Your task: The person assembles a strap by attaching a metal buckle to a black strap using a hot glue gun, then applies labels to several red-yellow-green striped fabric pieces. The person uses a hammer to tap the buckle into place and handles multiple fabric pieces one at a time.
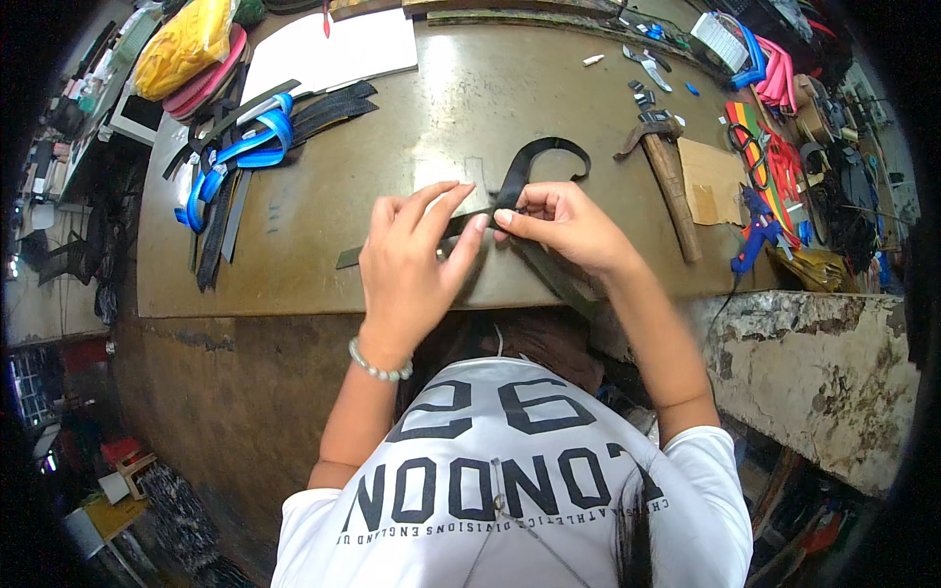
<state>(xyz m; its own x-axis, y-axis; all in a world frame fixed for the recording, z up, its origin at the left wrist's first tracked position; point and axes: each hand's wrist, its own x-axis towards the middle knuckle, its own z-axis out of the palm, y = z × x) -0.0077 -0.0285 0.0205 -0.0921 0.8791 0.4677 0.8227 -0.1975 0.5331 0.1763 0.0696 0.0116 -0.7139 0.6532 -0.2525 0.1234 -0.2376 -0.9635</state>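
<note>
The right hand pinches the strap, which curls beyond it, while the left hand, its grip indeterminable, is positioned just beside it and the hammer lies right of both.

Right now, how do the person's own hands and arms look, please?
The left hand wears no glove; a bracelet of pale, rounded beads circles its wrist. The right hand shows no glove or bracelet. Both sleeves are short and white.
</note>
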